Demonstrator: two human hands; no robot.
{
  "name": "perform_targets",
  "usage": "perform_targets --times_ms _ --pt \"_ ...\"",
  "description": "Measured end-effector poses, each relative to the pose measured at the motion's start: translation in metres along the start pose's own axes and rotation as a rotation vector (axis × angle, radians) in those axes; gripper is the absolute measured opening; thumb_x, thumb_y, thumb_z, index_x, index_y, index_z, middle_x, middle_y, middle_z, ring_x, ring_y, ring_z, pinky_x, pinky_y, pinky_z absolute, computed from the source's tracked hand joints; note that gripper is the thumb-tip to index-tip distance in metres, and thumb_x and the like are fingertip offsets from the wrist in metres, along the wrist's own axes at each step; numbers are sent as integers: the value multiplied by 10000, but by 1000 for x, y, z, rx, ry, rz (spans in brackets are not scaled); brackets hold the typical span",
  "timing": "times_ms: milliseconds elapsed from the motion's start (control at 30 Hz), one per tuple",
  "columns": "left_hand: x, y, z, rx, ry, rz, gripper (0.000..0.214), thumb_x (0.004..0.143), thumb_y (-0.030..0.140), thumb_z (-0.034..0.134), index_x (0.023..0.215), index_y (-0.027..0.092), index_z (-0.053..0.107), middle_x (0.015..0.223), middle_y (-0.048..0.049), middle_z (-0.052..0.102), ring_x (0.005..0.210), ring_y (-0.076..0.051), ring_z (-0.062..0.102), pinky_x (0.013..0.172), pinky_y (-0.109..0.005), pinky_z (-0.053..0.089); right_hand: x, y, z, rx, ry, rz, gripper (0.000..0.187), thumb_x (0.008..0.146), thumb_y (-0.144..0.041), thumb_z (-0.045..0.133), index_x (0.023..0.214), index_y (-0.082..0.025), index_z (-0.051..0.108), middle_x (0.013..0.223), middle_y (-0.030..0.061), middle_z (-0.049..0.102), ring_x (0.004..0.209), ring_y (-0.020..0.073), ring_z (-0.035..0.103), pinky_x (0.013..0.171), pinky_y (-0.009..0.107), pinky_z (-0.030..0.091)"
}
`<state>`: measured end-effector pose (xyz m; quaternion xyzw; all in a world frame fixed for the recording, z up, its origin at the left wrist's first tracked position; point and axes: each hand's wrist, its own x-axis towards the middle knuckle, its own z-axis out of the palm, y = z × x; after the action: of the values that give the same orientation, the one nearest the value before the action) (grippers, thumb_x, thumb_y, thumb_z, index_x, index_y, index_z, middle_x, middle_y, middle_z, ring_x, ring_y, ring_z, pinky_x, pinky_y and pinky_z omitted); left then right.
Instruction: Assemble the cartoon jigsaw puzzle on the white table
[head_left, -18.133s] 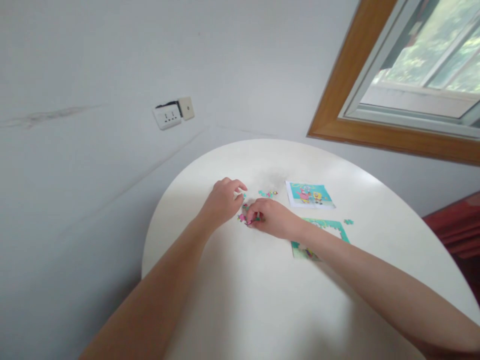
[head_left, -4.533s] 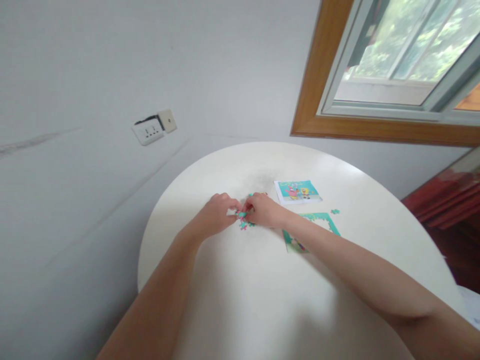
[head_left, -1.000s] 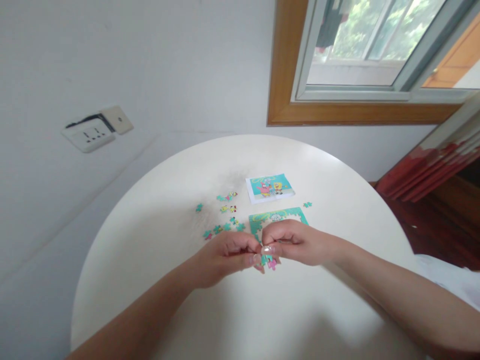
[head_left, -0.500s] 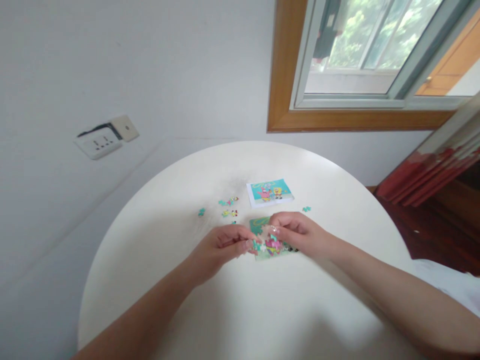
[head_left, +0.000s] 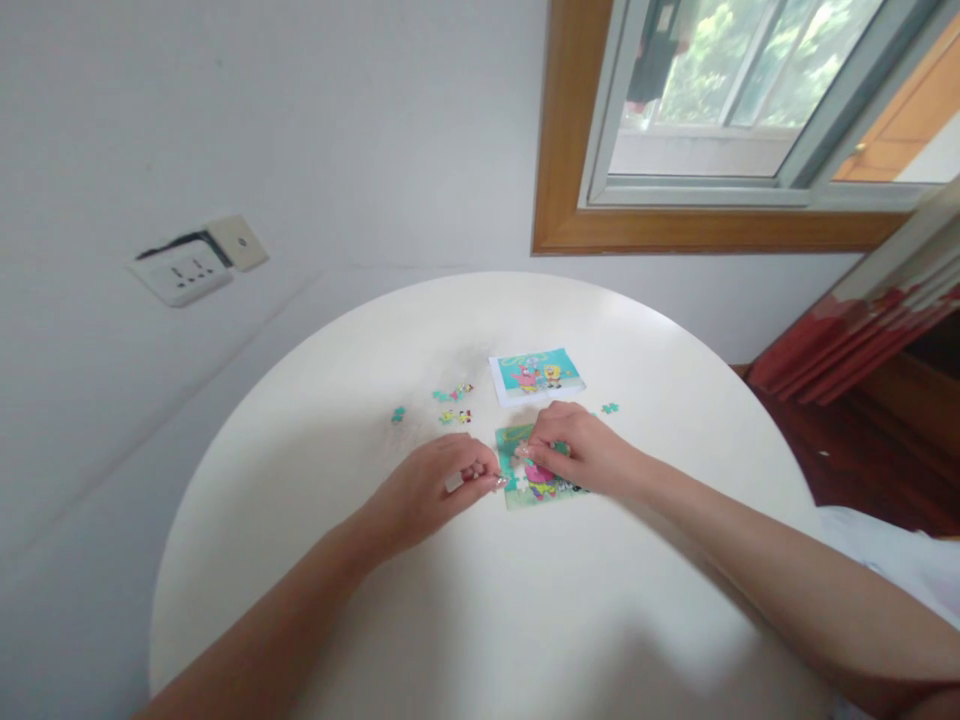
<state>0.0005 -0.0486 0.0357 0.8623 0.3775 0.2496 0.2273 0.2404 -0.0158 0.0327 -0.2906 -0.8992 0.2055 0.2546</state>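
Observation:
A partly assembled jigsaw puzzle (head_left: pixel 541 490) with a pink cartoon figure lies on the white table, with gaps on its left side. My left hand (head_left: pixel 442 485) is at its left edge, thumb and forefinger pinched together beside a teal part of it. My right hand (head_left: pixel 577 445) reaches over the upper middle of the puzzle and covers some of it. Its thumb and fingers are closed in a pinch at the puzzle's surface. Whatever either pinch holds is too small or too hidden to name.
Behind the puzzle lies a printed picture card (head_left: pixel 536 377) of two cartoon figures. Loose puzzle pieces (head_left: pixel 454 416) are at the left, with a teal piece (head_left: pixel 398 413) farther out. Another teal piece (head_left: pixel 610 408) lies at the right. A wall and window stand beyond the round table (head_left: pixel 480 620).
My right hand has moved slightly left and up over the puzzle. My left hand has drawn back a little to the puzzle's left edge. The view has shifted slightly.

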Motion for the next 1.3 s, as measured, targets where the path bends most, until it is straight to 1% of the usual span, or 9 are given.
perform_targets --times_ms 133,233,367,500,600,733,900,1167,1300 --pt "-1 -2 2 50 -131 116 106 918 260 561 875 212 645 860 -1 663 858 -160 567 798 -270 417 -1 3 8 -112 -49 19 267 934 -308 544 739 -168 660 749 45 634 787 164 541 760 299 375" --pt "-1 -2 3 63 -161 101 113 924 259 558 932 227 666 877 -7 660 879 -167 572 783 -266 419 -2 4 10 -155 -61 44 257 938 -308 539 762 -173 669 787 47 641 827 172 540 772 306 362" --pt "-1 -4 2 112 -152 69 109 923 259 566 904 214 663 852 -7 652 865 -168 575 765 -261 418 -1 5 10 -154 -68 52 264 938 -312 544 750 -172 664 778 44 629 803 163 530 765 301 360" --pt "0 -7 4 135 -109 65 102 920 235 563 854 199 632 764 10 633 787 -151 570 724 -246 414 0 9 7 -106 -43 44 272 940 -293 544 730 -168 663 747 39 612 768 153 527 767 296 370" --pt "1 -8 5 117 -69 57 97 924 215 537 947 202 630 778 12 632 763 -139 572 712 -235 423 0 11 7 -57 -13 45 259 933 -288 558 739 -166 678 732 38 612 766 153 535 764 290 380" --pt "0 -9 6 127 -48 82 208 935 183 497 1107 219 608 851 2 654 828 -148 577 765 -248 433 1 13 7 5 30 89 225 900 -271 602 725 -165 695 717 35 613 763 153 545 756 285 393" --pt "-2 -9 5 146 -44 99 241 965 200 427 1130 205 603 879 -20 656 831 -159 567 781 -277 440 2 17 3 119 102 151 194 876 -251 616 732 -169 717 698 19 626 748 143 556 763 281 409" --pt "1 -10 6 123 -89 119 294 955 169 399 1125 186 639 921 -50 679 875 -180 563 807 -303 434 0 19 -2 83 34 154 251 881 -259 592 677 -174 711 686 7 615 730 134 559 789 297 410" --pt "2 -9 5 122 -88 120 305 934 133 397 1055 199 670 898 -44 673 874 -184 555 796 -300 421 1 15 -2 184 40 211 328 895 -294 574 610 -169 680 637 2 563 695 132 536 720 282 412"
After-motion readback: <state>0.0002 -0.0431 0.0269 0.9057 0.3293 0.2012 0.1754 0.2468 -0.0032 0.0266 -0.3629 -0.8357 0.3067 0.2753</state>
